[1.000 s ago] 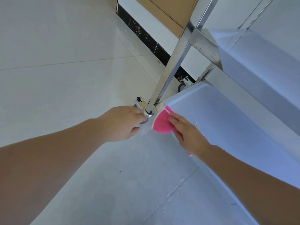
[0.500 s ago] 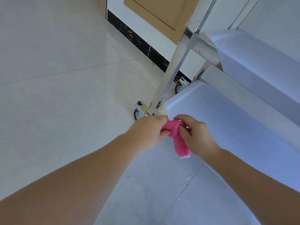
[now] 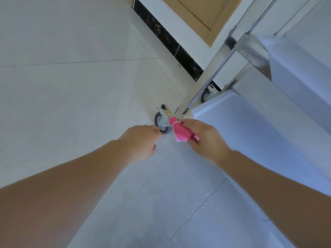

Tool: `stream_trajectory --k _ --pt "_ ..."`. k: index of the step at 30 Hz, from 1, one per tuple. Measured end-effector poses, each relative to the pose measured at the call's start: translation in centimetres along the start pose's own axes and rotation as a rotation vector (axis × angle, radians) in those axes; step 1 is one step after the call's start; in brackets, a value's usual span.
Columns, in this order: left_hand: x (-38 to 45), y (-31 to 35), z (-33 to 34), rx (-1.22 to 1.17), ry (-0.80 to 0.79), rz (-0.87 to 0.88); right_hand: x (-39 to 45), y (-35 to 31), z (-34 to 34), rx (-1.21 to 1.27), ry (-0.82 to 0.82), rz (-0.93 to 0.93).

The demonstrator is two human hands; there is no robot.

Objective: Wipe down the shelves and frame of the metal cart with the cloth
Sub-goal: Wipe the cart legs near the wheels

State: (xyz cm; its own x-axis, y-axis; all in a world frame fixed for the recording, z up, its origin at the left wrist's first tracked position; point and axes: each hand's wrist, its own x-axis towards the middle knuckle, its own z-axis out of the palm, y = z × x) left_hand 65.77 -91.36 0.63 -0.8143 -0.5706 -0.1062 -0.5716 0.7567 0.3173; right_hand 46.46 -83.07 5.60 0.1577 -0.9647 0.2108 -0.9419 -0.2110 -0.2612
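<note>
Right hand (image 3: 204, 138) has its fingers (image 3: 190, 123) curled tight around a bunched-up pink cloth (image 3: 180, 130), and the top end of the cloth pokes out past the fingertips so it presses right against the bottom of the cart's shiny metal post (image 3: 213, 68), where the post meets the caster bracket. Left hand (image 3: 141, 142) is just to the left of that with nothing in it, fingers curled under loosely; honestly can't tell if the fingertips are actually touching the grey caster wheel (image 3: 161, 123) or just sitting right in front of it, since the knuckles cover the lower edge of the wheel. Just right of the cloth hand is the corner of the cart's bottom shelf (image 3: 250, 140), running off toward the lower right. Up and to the right of both hands there's the next shelf (image 3: 297, 77) bolted to the same post, and a second caster (image 3: 207, 94) sits further back behind the post. Everything's on pale floor tiles (image 3: 71, 86), with a black marbled baseboard (image 3: 172, 45) and a tan door (image 3: 202, 13) beyond the fingers, well apart from them.
</note>
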Motion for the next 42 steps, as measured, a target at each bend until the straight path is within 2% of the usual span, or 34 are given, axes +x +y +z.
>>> stream_trajectory --k 2,4,7,10,18,26,30,36,42 --pt "-0.6 -0.5 0.2 0.048 -0.062 0.01 1.6 1.6 0.2 -0.345 -0.042 -0.396" --pt "-1.0 -0.7 0.5 0.069 -0.095 0.018 3.2 2.8 0.8 -0.59 -0.189 -0.531" --pt "-1.1 -0.5 0.9 0.09 -0.136 0.031 3.6 3.5 2.4 -0.897 -0.512 -0.404" --pt "-0.9 -0.2 1.4 0.097 -0.142 0.076 2.7 3.7 3.6 -1.031 -0.58 -0.285" --pt "0.3 1.0 3.7 0.104 -0.149 0.238 -0.1 3.5 2.8 -1.072 -0.603 -0.223" --pt "1.8 4.4 6.4 0.049 -0.182 0.345 -9.0 4.1 0.6 -0.958 -0.643 -0.108" --pt "1.7 7.8 7.6 0.088 -0.251 0.407 -13.4 3.9 -0.4 -0.956 -0.607 -0.051" --pt "2.8 11.0 7.6 0.206 -0.265 0.514 -18.6 4.3 -1.2 -1.02 -0.474 -0.109" --pt "1.6 14.0 7.2 0.254 -0.346 0.554 -23.6 4.6 -2.3 -0.989 -0.471 -0.049"
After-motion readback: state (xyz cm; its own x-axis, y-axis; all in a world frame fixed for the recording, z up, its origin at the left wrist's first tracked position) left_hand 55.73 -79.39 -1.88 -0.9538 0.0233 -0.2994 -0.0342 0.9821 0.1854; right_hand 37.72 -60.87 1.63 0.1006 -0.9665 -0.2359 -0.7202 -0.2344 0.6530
